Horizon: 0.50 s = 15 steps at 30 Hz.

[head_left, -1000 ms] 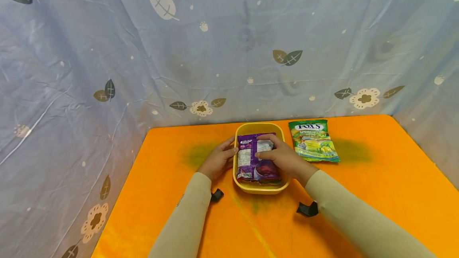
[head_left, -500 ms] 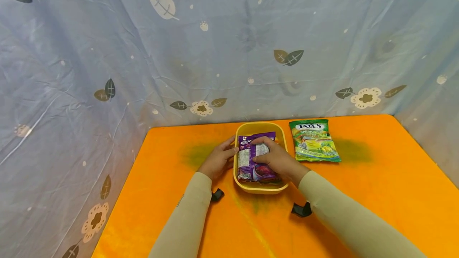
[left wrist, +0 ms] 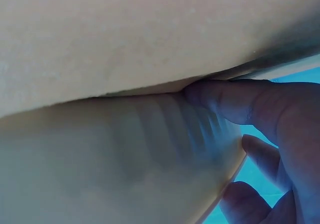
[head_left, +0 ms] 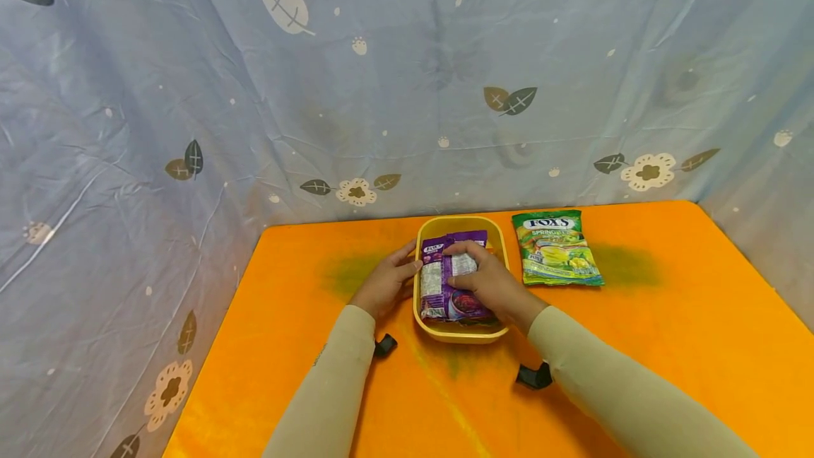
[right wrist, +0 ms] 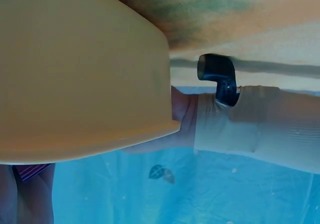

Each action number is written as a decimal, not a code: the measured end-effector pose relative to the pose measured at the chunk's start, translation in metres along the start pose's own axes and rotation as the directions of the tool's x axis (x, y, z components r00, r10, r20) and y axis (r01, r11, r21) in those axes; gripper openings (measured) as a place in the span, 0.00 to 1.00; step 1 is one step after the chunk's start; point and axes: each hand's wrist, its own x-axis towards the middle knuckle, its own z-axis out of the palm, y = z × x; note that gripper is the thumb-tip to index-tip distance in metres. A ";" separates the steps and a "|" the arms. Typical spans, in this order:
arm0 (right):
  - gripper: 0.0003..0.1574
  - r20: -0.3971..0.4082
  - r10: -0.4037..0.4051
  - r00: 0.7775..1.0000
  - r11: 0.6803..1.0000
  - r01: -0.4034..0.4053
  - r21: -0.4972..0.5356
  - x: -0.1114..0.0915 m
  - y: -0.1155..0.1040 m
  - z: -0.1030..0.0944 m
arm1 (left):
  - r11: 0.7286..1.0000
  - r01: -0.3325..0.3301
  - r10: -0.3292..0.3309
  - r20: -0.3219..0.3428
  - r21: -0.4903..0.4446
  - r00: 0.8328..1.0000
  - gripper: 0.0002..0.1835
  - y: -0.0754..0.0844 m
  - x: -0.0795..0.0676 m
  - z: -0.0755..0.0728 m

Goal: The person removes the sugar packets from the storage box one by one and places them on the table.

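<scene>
A yellow plastic tub [head_left: 461,337] stands near the back of the table. Inside it lies a purple Fox's candy bag [head_left: 434,278], its printed back and seam facing up. My right hand [head_left: 496,288] reaches over the tub's right rim and grips the bag, index finger and thumb bent on either side of its middle. A strip of purple shows between fingers in the right wrist view. Along the tub's left outer wall rests my left hand [head_left: 384,285], thumb at the rim. Its fingers [left wrist: 265,104] touch the ribbed wall in the left wrist view.
Right of the tub lies a green Fox's candy bag [head_left: 556,249] on the orange table cover [head_left: 305,373]. Black wrist mounts [head_left: 534,376] stick out from both sleeves. A patterned blue-grey curtain [head_left: 407,90] encloses the back and sides.
My right hand has shifted slightly left, and the purple bag sits a little further left and back in the tub. The left hand stays at the tub's side.
</scene>
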 end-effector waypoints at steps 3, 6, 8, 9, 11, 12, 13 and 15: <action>0.29 -0.011 -0.017 1.000 1.000 0.018 0.017 -0.001 0.000 0.000 | 1.000 -0.004 0.004 -0.002 -0.001 1.000 0.29 0.000 -0.001 0.000; 0.29 -0.015 -0.029 0.999 0.999 0.029 0.030 -0.002 0.000 -0.001 | 1.000 -0.002 0.002 -0.003 -0.008 1.000 0.29 0.001 -0.001 0.001; 0.29 -0.012 -0.026 1.000 0.998 0.026 0.053 -0.003 0.000 -0.002 | 1.000 0.000 0.000 -0.005 -0.010 1.000 0.29 0.001 -0.001 0.001; 0.29 -0.009 -0.021 1.000 0.998 0.021 0.063 -0.003 0.000 -0.003 | 1.000 0.004 -0.004 -0.008 -0.009 1.000 0.29 0.001 -0.001 0.001; 0.29 -0.001 -0.011 1.000 0.996 0.012 0.086 -0.003 0.000 -0.004 | 1.000 0.012 -0.012 -0.015 -0.002 1.000 0.29 0.001 -0.001 0.001; 0.30 0.002 -0.006 1.000 0.996 0.006 0.094 -0.003 0.000 -0.005 | 1.000 0.013 -0.013 -0.018 0.000 1.000 0.29 0.001 -0.001 0.000; 0.30 0.004 -0.002 1.000 0.995 0.002 0.098 -0.003 -0.001 -0.005 | 1.000 0.014 -0.014 -0.020 0.001 1.000 0.29 0.001 -0.001 0.000; 0.30 0.003 0.004 1.000 0.996 -0.004 0.093 -0.004 -0.001 -0.006 | 1.000 0.016 -0.016 -0.020 -0.001 1.000 0.30 0.000 0.000 0.000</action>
